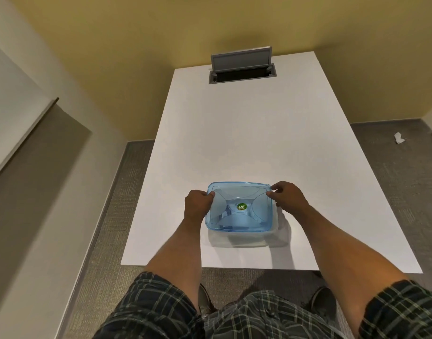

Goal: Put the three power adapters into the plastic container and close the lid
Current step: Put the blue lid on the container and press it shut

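A clear plastic container (249, 239) stands near the front edge of the white table (246, 133). A translucent blue lid (242, 209) with a round green sticker lies on top of it, slightly tilted. My left hand (198, 203) grips the lid's left edge, thumb on the far left corner. My right hand (287, 195) pinches the lid's far right corner. Dim shapes show through the lid, and I cannot tell whether they are the power adapters. No adapter lies on the table.
A grey cable hatch (243, 67) with its flap raised sits at the table's far end. A crumpled white scrap (398, 138) lies on the carpet to the right. A wall runs along the left side.
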Available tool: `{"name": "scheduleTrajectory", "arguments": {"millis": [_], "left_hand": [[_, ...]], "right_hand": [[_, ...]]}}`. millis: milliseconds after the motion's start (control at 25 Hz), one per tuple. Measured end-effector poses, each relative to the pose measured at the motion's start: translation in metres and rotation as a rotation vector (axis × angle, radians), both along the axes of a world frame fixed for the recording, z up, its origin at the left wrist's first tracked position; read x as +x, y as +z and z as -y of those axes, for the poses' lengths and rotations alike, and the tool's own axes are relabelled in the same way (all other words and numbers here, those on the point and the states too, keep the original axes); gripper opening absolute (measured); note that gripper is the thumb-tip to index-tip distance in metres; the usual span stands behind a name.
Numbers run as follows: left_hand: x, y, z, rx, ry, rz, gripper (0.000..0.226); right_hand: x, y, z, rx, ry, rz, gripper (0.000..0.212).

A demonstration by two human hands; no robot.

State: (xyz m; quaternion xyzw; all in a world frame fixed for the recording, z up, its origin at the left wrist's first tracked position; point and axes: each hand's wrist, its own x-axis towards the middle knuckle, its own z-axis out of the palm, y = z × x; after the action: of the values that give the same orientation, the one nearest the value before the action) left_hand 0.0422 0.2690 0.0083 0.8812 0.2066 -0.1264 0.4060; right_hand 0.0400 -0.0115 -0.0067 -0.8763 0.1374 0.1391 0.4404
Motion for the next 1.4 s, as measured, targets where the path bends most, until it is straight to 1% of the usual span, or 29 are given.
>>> {"name": "scheduleTrajectory", "arguments": {"millis": [40,120,320,440,520,640,760,1040,1400], "left_hand": [[0.001,0.000,0.000,0.011,0.016,-0.006,0.043],[0.001,0.002,0.002,0.044,0.031,-0.031,0.047],[0.003,0.004,0.007,0.157,-0.006,-0.068,0.041],[0.002,0.003,0.008,0.183,-0.004,-0.088,0.044],[0.003,0.001,0.008,0.196,-0.018,-0.102,0.040],[0.007,-0.005,0.007,0.218,-0.042,-0.141,0.045],[0.009,-0.008,0.007,0.240,-0.084,-0.168,0.045],[0.004,-0.010,0.013,0.310,-0.150,-0.088,0.040],[0.005,-0.010,0.011,0.342,-0.225,-0.059,0.040]], "right_hand": [[0.000,0.000,0.000,-0.019,0.006,0.020,0.032],[0.000,0.000,-0.001,-0.042,0.006,0.061,0.032],[0.001,0.000,-0.003,-0.041,-0.034,0.063,0.030],[0.002,-0.002,-0.004,-0.043,-0.056,0.036,0.021],[0.003,-0.002,-0.004,-0.037,-0.063,0.022,0.016],[0.005,-0.001,-0.006,-0.045,-0.075,0.035,0.016],[0.005,-0.001,-0.006,0.003,-0.121,0.053,0.020],[0.003,-0.007,-0.002,0.025,-0.139,0.045,0.024],[-0.003,-0.012,-0.008,-0.117,-0.127,0.063,0.023]]}}
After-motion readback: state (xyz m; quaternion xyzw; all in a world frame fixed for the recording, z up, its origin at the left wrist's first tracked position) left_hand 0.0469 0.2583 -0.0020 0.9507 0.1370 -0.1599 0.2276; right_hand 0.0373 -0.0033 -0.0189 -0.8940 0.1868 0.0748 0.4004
